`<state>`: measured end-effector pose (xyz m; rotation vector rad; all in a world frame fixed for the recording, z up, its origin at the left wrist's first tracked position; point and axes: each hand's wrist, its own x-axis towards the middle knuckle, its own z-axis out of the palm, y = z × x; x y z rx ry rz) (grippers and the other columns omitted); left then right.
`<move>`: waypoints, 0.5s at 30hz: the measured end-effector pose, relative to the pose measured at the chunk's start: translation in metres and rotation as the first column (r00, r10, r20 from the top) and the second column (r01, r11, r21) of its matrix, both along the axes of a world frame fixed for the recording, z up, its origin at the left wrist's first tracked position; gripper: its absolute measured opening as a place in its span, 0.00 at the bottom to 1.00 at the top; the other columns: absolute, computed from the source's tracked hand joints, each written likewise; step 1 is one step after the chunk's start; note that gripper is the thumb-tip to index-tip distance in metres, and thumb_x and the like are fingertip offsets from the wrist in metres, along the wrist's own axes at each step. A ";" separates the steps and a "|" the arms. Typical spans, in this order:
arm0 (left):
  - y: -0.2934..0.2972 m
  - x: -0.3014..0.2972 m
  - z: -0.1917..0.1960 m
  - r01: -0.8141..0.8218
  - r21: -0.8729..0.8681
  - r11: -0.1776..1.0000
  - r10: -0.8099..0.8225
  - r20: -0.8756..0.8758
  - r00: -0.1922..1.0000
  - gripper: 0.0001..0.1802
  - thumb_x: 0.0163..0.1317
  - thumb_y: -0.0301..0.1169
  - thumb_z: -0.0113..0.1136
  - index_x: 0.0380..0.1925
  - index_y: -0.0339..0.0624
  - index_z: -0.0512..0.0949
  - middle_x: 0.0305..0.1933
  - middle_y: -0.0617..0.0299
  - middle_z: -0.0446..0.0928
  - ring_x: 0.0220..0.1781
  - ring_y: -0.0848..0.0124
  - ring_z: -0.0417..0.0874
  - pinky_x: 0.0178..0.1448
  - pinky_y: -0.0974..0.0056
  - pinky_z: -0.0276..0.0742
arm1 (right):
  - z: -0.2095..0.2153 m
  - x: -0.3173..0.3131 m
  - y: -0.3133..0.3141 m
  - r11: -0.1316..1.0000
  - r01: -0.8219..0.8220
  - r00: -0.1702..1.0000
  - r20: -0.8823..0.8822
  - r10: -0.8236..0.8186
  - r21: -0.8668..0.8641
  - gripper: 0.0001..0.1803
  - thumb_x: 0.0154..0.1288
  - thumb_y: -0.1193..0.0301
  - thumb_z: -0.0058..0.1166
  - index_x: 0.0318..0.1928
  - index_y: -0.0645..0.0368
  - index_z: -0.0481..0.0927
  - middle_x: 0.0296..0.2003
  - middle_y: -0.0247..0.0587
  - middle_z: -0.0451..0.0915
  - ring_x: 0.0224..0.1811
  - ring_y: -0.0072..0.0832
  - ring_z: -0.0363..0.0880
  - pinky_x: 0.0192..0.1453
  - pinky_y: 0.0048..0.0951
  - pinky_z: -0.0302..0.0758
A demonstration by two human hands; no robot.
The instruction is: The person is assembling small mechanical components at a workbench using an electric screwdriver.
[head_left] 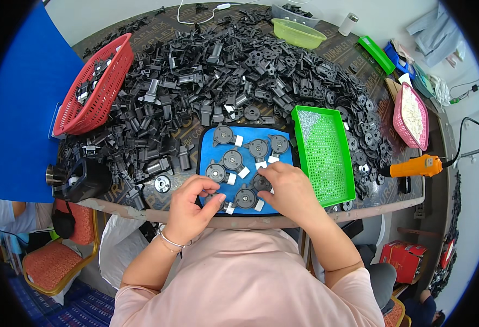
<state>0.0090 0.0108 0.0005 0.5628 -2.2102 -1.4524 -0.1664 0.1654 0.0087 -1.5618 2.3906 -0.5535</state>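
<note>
Several black round plastic parts with white tabs, one of them a disc (232, 159) near the middle, lie on a blue mat (209, 146) in front of me. My left hand (191, 206) is at the mat's near left corner, thumb and fingers curled around a black round part (212, 200) that they partly cover. At the mat's right side, my right hand (287, 189) grips another black round part (260, 183) between thumb and fingers. Between the hands rests a further round part (245, 198) with its white tab toward me.
A big heap of black plastic parts (207, 71) covers the table behind the mat. A green tray (350, 163) with small silvery pieces stands on the right, near an orange electric screwdriver (417, 166). Red basket (81, 117) at left; pink basket (426, 133) with pale pieces at far right.
</note>
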 end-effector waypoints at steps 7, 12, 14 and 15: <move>0.000 0.000 -0.002 -0.002 0.003 1.000 0.002 0.006 1.000 0.10 0.51 0.24 0.68 0.35 0.37 0.79 0.37 0.57 0.79 0.35 0.69 0.79 0.40 0.68 0.76 | -0.002 -0.001 -0.001 0.999 0.048 0.994 0.095 -0.049 0.014 0.24 0.43 0.70 0.70 0.45 0.59 0.80 0.41 0.44 0.79 0.43 0.43 0.79 0.47 0.38 0.77; 0.000 -0.001 -0.001 -0.004 0.003 1.000 0.004 0.016 1.000 0.11 0.51 0.24 0.68 0.35 0.37 0.79 0.37 0.57 0.79 0.35 0.68 0.79 0.40 0.68 0.76 | -0.006 -0.009 -0.003 0.995 0.060 0.978 0.197 -0.076 0.084 0.24 0.45 0.69 0.69 0.46 0.58 0.80 0.43 0.46 0.79 0.44 0.43 0.80 0.48 0.37 0.78; 0.000 -0.002 0.000 -0.001 0.004 1.000 0.001 0.015 1.000 0.11 0.51 0.24 0.68 0.35 0.37 0.79 0.37 0.57 0.79 0.35 0.68 0.79 0.39 0.68 0.76 | -0.006 -0.010 -0.003 0.993 0.060 0.969 0.232 -0.083 0.102 0.24 0.45 0.69 0.69 0.47 0.57 0.80 0.44 0.46 0.79 0.45 0.43 0.80 0.49 0.37 0.77; 0.000 -0.002 0.000 0.002 0.004 1.000 -0.002 0.014 1.000 0.11 0.51 0.24 0.68 0.34 0.37 0.79 0.36 0.57 0.78 0.35 0.68 0.79 0.39 0.68 0.76 | -0.005 -0.010 -0.002 0.996 0.060 0.970 0.230 -0.073 0.066 0.24 0.46 0.69 0.68 0.47 0.57 0.80 0.45 0.46 0.79 0.46 0.43 0.80 0.50 0.36 0.77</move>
